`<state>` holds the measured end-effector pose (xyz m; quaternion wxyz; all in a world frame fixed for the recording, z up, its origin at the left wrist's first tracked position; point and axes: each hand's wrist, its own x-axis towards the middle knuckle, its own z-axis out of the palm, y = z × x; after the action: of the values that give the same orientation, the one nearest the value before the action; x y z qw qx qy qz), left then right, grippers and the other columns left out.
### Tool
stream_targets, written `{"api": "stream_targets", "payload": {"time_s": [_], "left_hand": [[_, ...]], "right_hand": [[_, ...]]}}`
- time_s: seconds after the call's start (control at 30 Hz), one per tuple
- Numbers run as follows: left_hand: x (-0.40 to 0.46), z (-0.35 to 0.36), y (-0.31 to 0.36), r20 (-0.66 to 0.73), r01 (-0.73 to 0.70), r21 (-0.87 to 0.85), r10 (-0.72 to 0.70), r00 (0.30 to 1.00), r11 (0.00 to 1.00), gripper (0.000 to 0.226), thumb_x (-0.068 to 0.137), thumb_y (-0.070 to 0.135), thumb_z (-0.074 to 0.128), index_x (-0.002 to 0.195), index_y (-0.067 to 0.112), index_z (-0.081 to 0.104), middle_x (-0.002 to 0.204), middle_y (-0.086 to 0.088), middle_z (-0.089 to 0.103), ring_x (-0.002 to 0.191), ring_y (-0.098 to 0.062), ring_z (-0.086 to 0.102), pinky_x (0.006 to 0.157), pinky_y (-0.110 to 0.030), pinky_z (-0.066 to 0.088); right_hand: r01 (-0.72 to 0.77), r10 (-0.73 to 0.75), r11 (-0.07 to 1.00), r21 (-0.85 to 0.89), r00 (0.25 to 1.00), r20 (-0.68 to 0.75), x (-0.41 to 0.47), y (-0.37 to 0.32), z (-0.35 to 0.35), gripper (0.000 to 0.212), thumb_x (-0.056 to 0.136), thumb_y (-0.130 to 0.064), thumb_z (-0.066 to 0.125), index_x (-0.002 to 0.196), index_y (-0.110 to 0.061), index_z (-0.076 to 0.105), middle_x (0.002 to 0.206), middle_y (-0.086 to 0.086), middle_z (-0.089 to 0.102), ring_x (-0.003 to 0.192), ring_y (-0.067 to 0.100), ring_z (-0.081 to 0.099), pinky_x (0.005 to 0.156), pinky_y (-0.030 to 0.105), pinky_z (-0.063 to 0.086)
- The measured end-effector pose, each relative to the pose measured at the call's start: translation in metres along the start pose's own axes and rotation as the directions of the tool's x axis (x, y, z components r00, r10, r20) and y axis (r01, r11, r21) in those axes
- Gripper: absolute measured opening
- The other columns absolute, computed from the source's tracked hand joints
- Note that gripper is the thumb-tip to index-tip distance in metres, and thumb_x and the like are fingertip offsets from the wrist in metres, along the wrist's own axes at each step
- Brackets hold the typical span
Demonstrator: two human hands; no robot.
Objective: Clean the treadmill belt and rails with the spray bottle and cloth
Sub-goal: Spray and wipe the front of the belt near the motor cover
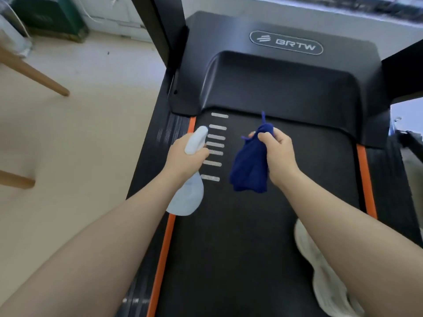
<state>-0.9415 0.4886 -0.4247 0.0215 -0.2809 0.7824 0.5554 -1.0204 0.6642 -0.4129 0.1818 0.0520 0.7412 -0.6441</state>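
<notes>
Left hand (186, 156) grips pale spray bottle (190, 195), nozzle pointing forward, long axis along belt (263, 236), above left orange rail (163, 252). Right hand (278, 154) clutches hanging blue cloth (248, 168); both forearms extended.

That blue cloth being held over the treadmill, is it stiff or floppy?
Probably floppy: the blue cloth droops in folds below the right hand. Likely light, since a bunched grip near its top holds it.

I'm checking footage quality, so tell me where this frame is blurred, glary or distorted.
Head view: wide-angle bending bows the orange rail stripes; soft glare on the glossy motor cover; the window strip at top right is smeared; the spray bottle and blue cloth look slightly soft.
</notes>
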Motion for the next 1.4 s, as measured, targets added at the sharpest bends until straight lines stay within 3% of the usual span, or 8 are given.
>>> {"api": "stream_targets", "payload": {"time_s": [0.17, 0.37, 0.47, 0.67, 0.93, 1.07, 1.27, 1.4], "left_hand": [[0.040, 0.033, 0.002, -0.067, 0.130, 0.003, -0.129, 0.989, 0.992, 0.013, 0.079, 0.022, 0.059, 0.092, 0.021, 0.058, 0.100, -0.009, 0.058, 0.091, -0.022, 0.054, 0.081, -0.036, 0.046], [0.070, 0.072, 0.013, -0.042, 0.213, -0.161, -0.223, 0.974, 0.964, 0.025, 0.087, 0.007, 0.053, 0.103, 0.025, 0.059, 0.089, 0.010, 0.059, 0.081, -0.007, 0.058, 0.056, -0.012, 0.046], [0.083, 0.089, 0.016, -0.060, 0.260, -0.161, -0.272, 0.960, 0.952, 0.029, 0.082, 0.005, 0.055, 0.107, 0.016, 0.065, 0.097, 0.002, 0.065, 0.091, -0.015, 0.060, 0.074, -0.028, 0.049], [0.091, 0.116, 0.010, -0.196, 0.365, 0.041, -0.351, 0.916, 0.930, 0.022, 0.082, 0.016, 0.058, 0.094, -0.003, 0.058, 0.082, -0.014, 0.059, 0.080, -0.034, 0.058, 0.071, -0.043, 0.050], [0.067, 0.148, 0.024, 0.035, 0.397, 0.037, -0.398, 0.917, 0.917, 0.030, 0.078, 0.011, 0.056, 0.107, 0.017, 0.059, 0.084, -0.002, 0.063, 0.062, -0.016, 0.070, 0.076, -0.030, 0.048], [0.063, 0.173, 0.030, 0.136, 0.293, 0.048, -0.297, 0.945, 0.955, 0.015, 0.072, 0.015, 0.059, 0.086, 0.009, 0.062, 0.075, -0.003, 0.064, 0.054, -0.017, 0.066, 0.075, -0.035, 0.053], [0.058, 0.171, 0.028, -0.066, 0.366, 0.056, -0.363, 0.930, 0.929, 0.021, 0.065, 0.027, 0.052, 0.072, 0.008, 0.057, 0.052, -0.002, 0.058, 0.051, -0.016, 0.060, 0.068, -0.033, 0.049], [0.057, 0.145, 0.013, -0.129, 0.386, -0.087, -0.395, 0.910, 0.918, 0.015, 0.078, 0.016, 0.058, 0.091, 0.009, 0.062, 0.083, -0.009, 0.068, 0.062, -0.016, 0.067, 0.082, -0.040, 0.052]], "right_hand": [[0.042, -0.021, 0.958, -0.283, 0.997, 0.080, 0.077, 0.013, -0.031, 0.018, 0.093, -0.020, 0.046, 0.078, -0.011, 0.043, 0.065, -0.004, 0.040, 0.060, 0.012, 0.034, 0.057, 0.029, 0.028], [-0.223, 0.228, 0.973, -0.052, 0.968, 0.106, 0.141, 0.023, -0.067, 0.020, 0.096, -0.031, 0.041, 0.090, -0.016, 0.053, 0.080, 0.003, 0.059, 0.074, 0.019, 0.054, 0.071, 0.034, 0.046], [-0.421, 0.397, 0.896, 0.140, 0.901, 0.174, 0.161, 0.027, -0.082, 0.024, 0.094, -0.033, 0.042, 0.099, -0.017, 0.060, 0.076, 0.000, 0.065, 0.068, 0.017, 0.061, 0.070, 0.031, 0.050], [-0.590, 0.570, 0.805, 0.063, 0.798, 0.196, 0.189, 0.033, -0.114, 0.031, 0.095, -0.038, 0.046, 0.089, -0.014, 0.065, 0.077, 0.000, 0.066, 0.069, 0.014, 0.060, 0.067, 0.029, 0.048], [-0.415, 0.457, 0.887, -0.200, 0.849, 0.266, 0.189, 0.042, -0.141, 0.025, 0.097, -0.029, 0.043, 0.095, -0.012, 0.061, 0.083, 0.005, 0.065, 0.073, 0.018, 0.059, 0.069, 0.034, 0.047], [-0.288, 0.387, 0.857, -0.428, 0.907, 0.166, 0.188, 0.044, -0.139, 0.025, 0.097, -0.033, 0.039, 0.101, -0.016, 0.057, 0.102, 0.008, 0.064, 0.094, 0.025, 0.059, 0.085, 0.040, 0.046], [-0.162, 0.289, 0.835, -0.526, 0.943, 0.168, 0.184, 0.044, -0.134, 0.022, 0.098, -0.030, 0.036, 0.100, -0.017, 0.054, 0.098, 0.001, 0.058, 0.085, 0.014, 0.053, 0.068, 0.030, 0.041], [-0.088, 0.228, 0.817, -0.570, 0.957, 0.179, 0.178, 0.049, -0.118, 0.023, 0.099, -0.029, 0.034, 0.101, -0.015, 0.052, 0.089, -0.006, 0.054, 0.077, 0.007, 0.048, 0.062, 0.027, 0.037]]}}
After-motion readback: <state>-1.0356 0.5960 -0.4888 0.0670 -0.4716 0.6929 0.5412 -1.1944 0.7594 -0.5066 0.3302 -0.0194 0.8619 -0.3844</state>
